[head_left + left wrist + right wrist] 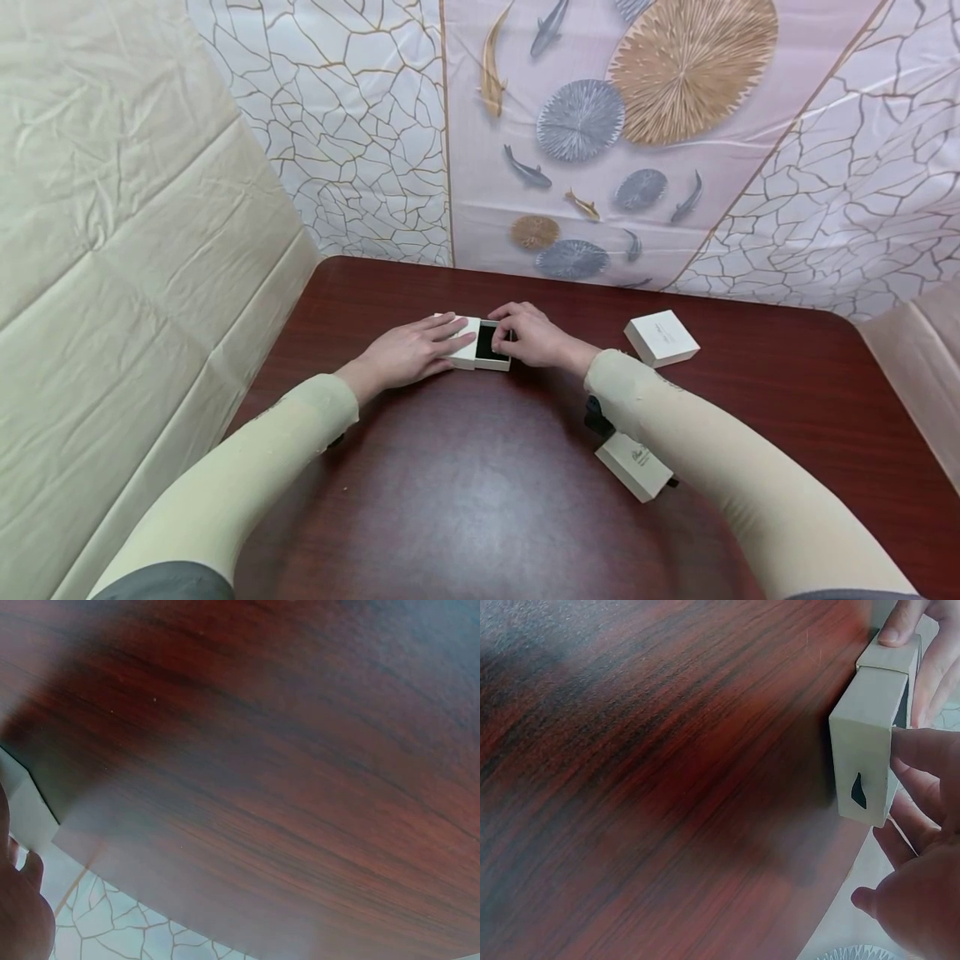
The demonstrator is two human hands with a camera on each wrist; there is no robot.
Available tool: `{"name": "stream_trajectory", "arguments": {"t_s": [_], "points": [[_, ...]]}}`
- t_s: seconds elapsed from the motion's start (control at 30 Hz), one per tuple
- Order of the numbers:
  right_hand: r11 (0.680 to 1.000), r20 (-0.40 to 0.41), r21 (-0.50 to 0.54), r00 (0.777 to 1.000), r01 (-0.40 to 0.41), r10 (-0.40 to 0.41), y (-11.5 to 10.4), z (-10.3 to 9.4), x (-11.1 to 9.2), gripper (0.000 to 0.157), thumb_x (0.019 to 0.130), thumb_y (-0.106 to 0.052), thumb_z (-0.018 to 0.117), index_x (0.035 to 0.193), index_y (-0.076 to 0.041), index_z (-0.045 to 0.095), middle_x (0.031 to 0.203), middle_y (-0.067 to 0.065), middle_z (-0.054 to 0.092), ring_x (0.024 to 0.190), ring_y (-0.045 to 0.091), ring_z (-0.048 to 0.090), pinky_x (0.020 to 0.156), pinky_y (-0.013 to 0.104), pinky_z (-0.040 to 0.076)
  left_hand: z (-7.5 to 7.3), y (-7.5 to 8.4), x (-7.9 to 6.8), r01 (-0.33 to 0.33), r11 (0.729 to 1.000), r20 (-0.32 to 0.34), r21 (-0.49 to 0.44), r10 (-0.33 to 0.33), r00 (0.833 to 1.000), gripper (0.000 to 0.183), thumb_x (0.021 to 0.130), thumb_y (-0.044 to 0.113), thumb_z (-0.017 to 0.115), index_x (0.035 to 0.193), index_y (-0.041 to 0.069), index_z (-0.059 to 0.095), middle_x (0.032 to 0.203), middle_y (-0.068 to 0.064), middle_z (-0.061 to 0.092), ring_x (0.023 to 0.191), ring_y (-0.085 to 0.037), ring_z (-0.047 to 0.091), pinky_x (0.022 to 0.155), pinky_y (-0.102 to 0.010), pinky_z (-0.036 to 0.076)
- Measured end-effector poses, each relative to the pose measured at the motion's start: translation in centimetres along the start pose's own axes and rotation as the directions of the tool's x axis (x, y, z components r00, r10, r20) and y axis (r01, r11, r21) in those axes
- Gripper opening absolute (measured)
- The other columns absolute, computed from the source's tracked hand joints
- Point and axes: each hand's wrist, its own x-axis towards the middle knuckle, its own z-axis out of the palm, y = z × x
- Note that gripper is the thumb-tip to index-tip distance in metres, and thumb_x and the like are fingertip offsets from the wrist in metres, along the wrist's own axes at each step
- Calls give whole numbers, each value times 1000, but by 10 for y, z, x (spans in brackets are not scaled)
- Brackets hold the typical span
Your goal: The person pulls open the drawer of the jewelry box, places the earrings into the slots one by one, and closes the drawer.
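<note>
A white slide-out box lies near the table's far side, its drawer [492, 364] partly pulled out to the right and showing a black lining [486, 340]. My left hand [408, 350] rests on the box's outer sleeve [468, 354], fingers stretched across the top and thumb at the near wall. Over the drawer's end is my right hand [528, 335], its fingers bent and the thumb and index tips close together at the lining. I cannot tell whether they pinch anything. In the right wrist view, the drawer's end wall [862, 769] has a small dark slot.
A closed white box [662, 337] with printing stands to the right. Another white box [635, 467] sits nearer, beside my right forearm, with a black tab at its end. Patterned cloth [375, 125] hangs behind the table, and beige cloth [150, 250] lines the left side.
</note>
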Motion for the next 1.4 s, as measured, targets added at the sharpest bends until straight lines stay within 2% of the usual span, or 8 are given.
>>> {"name": "stream_trajectory", "arguments": {"t_s": [0.6, 0.9, 1.4], "points": [[999, 15, -8, 999, -41, 41, 1, 1, 1, 11, 102, -13, 70, 97, -9, 79, 148, 20, 60, 137, 42, 50, 120, 59, 38, 0, 0, 1, -18, 1000, -8, -9, 18, 1000, 55, 106, 29, 69, 157, 12, 56, 160, -17, 53, 149, -39, 49, 123, -47, 41], [999, 4, -4, 999, -39, 40, 2, 3, 2, 11, 102, -12, 71, 94, -8, 79, 147, 20, 61, 135, 43, 52, 118, 58, 39, 1, 0, 1, 3, 1000, 12, -17, -3, 1000, 55, 107, 31, 67, 158, 14, 55, 162, -15, 51, 151, -36, 47, 124, -46, 40], [999, 48, 15, 998, -45, 44, -2, 1, 4, 13, 103, -13, 69, 92, -10, 77, 149, 20, 59, 138, 44, 49, 120, 59, 36, 2, -1, 0, 15, 1000, 10, -16, -15, 1000, 55, 107, 32, 67, 158, 15, 55, 162, -14, 51, 152, -35, 46, 124, -46, 39]]}}
